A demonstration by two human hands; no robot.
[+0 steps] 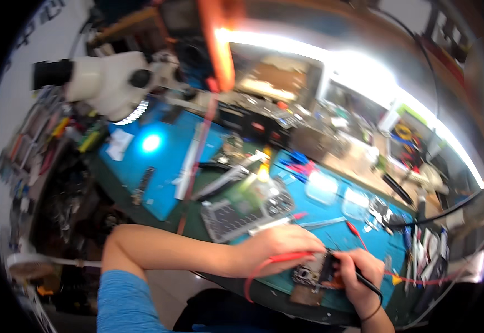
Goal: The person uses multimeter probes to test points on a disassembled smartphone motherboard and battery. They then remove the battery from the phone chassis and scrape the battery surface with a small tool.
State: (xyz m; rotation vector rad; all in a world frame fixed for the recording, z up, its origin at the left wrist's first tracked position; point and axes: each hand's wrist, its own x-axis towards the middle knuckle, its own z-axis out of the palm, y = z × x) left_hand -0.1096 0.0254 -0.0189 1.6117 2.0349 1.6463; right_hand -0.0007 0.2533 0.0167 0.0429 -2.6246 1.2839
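Both hands worked low over the near part of the desk. Left hand [283, 244] pinched a red probe [291, 257]; its thumb was hard to make out. Right hand [362, 271] was closed pen-fashion on a black probe [368, 283]. Circuit board [304, 274] lay between them on the blue mat [383, 241], a brown plate [307, 296] at its near end. Probe tips hidden by fingers; could not tell whether they touched the board.

Progress, my reading: board laid bare, both probes in hand, so setting-up looked done and probing under way or about to be. How many spots were checked, or left, did not show. Microscope [106, 83] stood unused, well apart at left.
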